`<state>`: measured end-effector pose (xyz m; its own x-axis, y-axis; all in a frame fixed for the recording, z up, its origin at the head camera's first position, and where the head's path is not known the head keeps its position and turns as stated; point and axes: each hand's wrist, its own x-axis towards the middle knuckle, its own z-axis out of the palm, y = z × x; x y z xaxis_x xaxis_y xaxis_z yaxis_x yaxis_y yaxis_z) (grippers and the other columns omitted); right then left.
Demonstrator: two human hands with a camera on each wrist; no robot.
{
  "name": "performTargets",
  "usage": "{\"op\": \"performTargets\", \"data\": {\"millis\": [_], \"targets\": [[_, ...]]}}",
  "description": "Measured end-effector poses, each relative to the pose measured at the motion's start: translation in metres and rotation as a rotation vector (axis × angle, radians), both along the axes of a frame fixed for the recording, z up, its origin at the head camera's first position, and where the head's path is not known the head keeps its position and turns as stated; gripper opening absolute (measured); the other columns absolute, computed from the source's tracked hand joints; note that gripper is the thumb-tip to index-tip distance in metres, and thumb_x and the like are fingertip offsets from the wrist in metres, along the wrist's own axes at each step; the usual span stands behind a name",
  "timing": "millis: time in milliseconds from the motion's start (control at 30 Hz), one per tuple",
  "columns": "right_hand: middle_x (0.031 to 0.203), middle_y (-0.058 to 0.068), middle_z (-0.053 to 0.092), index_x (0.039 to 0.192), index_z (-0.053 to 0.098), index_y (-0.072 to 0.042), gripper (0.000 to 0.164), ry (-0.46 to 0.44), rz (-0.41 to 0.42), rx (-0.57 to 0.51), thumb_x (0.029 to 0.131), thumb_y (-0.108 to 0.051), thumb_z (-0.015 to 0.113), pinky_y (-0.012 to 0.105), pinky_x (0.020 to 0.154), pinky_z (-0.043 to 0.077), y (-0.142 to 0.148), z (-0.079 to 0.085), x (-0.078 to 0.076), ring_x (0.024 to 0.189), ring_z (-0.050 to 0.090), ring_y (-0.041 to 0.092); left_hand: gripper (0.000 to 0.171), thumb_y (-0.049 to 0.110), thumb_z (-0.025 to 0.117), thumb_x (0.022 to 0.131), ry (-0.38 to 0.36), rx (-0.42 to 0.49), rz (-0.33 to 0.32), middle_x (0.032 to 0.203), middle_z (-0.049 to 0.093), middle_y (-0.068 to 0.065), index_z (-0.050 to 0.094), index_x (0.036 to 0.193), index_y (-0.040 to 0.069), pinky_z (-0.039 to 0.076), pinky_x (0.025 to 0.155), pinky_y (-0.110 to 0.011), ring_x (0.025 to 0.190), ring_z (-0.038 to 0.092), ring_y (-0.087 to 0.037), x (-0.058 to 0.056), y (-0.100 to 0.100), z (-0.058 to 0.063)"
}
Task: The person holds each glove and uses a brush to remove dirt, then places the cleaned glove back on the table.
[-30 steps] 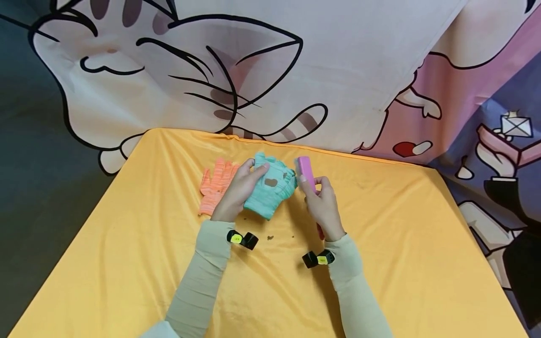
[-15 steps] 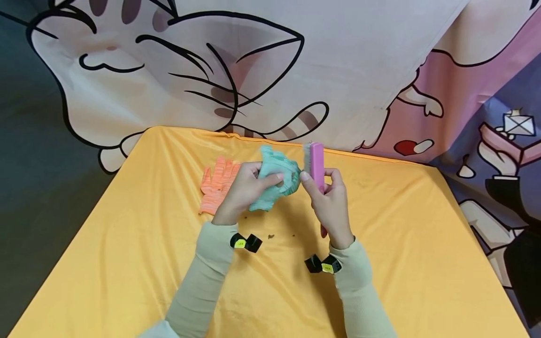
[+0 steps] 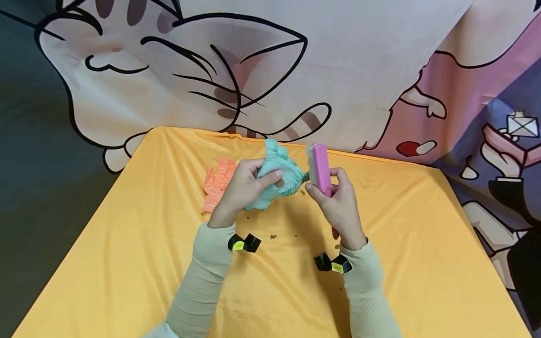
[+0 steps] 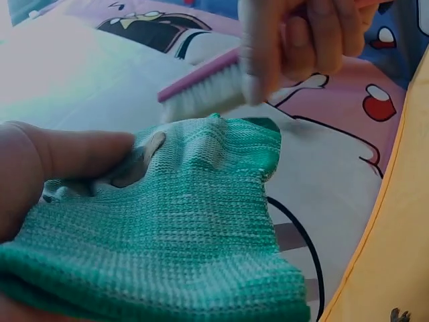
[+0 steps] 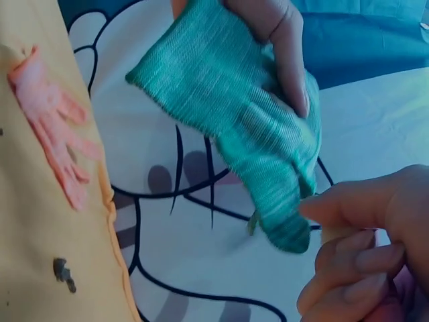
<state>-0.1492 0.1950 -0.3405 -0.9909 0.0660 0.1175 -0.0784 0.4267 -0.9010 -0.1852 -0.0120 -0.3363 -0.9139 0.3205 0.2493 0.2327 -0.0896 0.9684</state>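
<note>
My left hand [image 3: 243, 188] grips a teal knitted glove [image 3: 274, 157] above the table, its thumb pressed across the fabric. A brown patch [image 4: 139, 166] shows beside that thumb in the left wrist view. In my right hand [image 3: 342, 209] is a pink-backed brush [image 3: 322, 169] with pale bristles, held upright and facing the glove. The bristles are right at the glove's fingers. The right wrist view shows the right thumb close to a glove fingertip [image 5: 288, 231]; the brush is mostly hidden there.
An orange knitted glove [image 3: 215, 183] lies flat on the yellow tablecloth [image 3: 148, 263], left of the left hand. Several small brown bits [image 3: 273, 236] are scattered over the cloth. Behind the table hangs a backdrop [image 3: 359, 61] with cartoon figures.
The teal glove has been lifted and turned, its fingers now toward the brush. The right hand and brush have moved slightly right, and more brown bits lie on the cloth.
</note>
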Motion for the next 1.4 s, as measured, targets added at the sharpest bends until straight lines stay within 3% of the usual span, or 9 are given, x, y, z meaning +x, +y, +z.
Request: {"op": "performTargets", "data": {"millis": [233,400,500,600,767,867,1100,1300,1400], "targets": [[0.051,0.004,0.040,0.109,0.046,-0.010,0.034,0.020,0.080,-0.084,0.088,-0.032,0.061,0.027,0.030,0.028,-0.011,0.021,0.016,0.038,0.035,0.011,0.040,0.034,0.054,0.092,-0.140,0.077,0.133,0.074,0.062,-0.013,0.064,0.081,-0.003,0.051,0.059,-0.030,0.065,0.060,-0.020,0.006,0.010,0.002],[0.048,0.002,0.037,0.104,0.046,-0.002,0.022,0.059,0.165,-0.118,0.094,-0.021,0.052,0.024,0.033,0.026,-0.024,0.035,0.026,0.038,0.032,0.009,0.035,0.030,0.059,0.090,-0.195,0.091,0.237,0.072,0.063,-0.012,0.063,0.077,-0.002,0.050,0.056,-0.029,0.063,0.059,-0.018,0.012,0.017,0.002],[0.048,0.002,0.035,0.102,0.046,-0.001,0.020,0.065,0.181,-0.131,0.095,-0.020,0.049,0.023,0.034,0.025,-0.028,0.037,0.028,0.039,0.031,0.008,0.022,0.019,0.061,0.089,-0.229,0.134,0.189,0.086,0.066,-0.013,0.064,0.093,-0.002,0.053,0.065,-0.030,0.075,0.063,-0.017,0.013,0.018,0.005],[0.047,0.002,0.033,0.100,0.045,-0.002,0.020,0.065,0.171,-0.162,0.096,-0.021,0.048,0.023,0.034,0.023,-0.028,0.035,0.027,0.038,0.029,0.009,0.023,0.007,0.060,0.087,-0.254,0.195,0.052,0.101,0.064,-0.016,0.059,0.108,-0.004,0.053,0.076,-0.033,0.089,0.064,-0.021,0.013,0.016,0.008],[0.046,0.001,0.032,0.100,0.045,-0.006,0.017,0.149,0.163,-0.230,0.095,-0.022,0.050,0.027,0.032,0.022,-0.023,0.016,0.020,0.037,0.028,0.011,0.031,-0.001,0.051,0.091,-0.158,0.145,-0.230,0.111,0.061,-0.020,0.049,0.122,-0.005,0.050,0.084,-0.039,0.100,0.061,-0.026,0.014,0.011,0.010],[0.047,0.000,0.032,0.100,0.045,-0.007,0.015,0.215,0.158,-0.252,0.094,-0.020,0.051,0.028,0.031,0.021,-0.021,0.008,0.017,0.036,0.028,0.011,0.036,0.003,0.046,0.095,-0.137,0.110,-0.299,0.117,0.059,-0.019,0.040,0.130,0.000,0.048,0.088,-0.039,0.105,0.059,-0.024,0.015,0.010,0.012],[0.048,0.001,0.032,0.100,0.046,-0.006,0.015,0.242,0.137,-0.273,0.094,-0.018,0.052,0.027,0.030,0.021,-0.022,0.007,0.016,0.034,0.028,0.012,0.039,0.007,0.046,0.095,-0.227,0.058,-0.273,0.116,0.060,-0.016,0.039,0.134,0.007,0.050,0.084,-0.038,0.101,0.061,-0.023,0.019,0.011,0.016],[0.048,0.002,0.033,0.101,0.047,-0.007,0.017,0.233,0.104,-0.273,0.093,-0.020,0.054,0.027,0.030,0.021,-0.022,0.009,0.017,0.034,0.028,0.013,0.043,0.005,0.056,0.090,-0.360,0.099,-0.147,0.082,0.066,-0.015,0.045,0.131,0.010,0.054,0.068,-0.033,0.070,0.063,-0.018,0.021,0.014,0.019],[0.048,0.002,0.033,0.101,0.047,-0.006,0.017,0.235,0.101,-0.268,0.093,-0.020,0.054,0.027,0.030,0.021,-0.022,0.009,0.017,0.033,0.028,0.013,0.036,0.006,0.058,0.089,-0.401,0.123,-0.092,0.082,0.066,-0.014,0.049,0.124,0.005,0.054,0.068,-0.032,0.070,0.064,-0.018,0.021,0.018,0.018]]}}
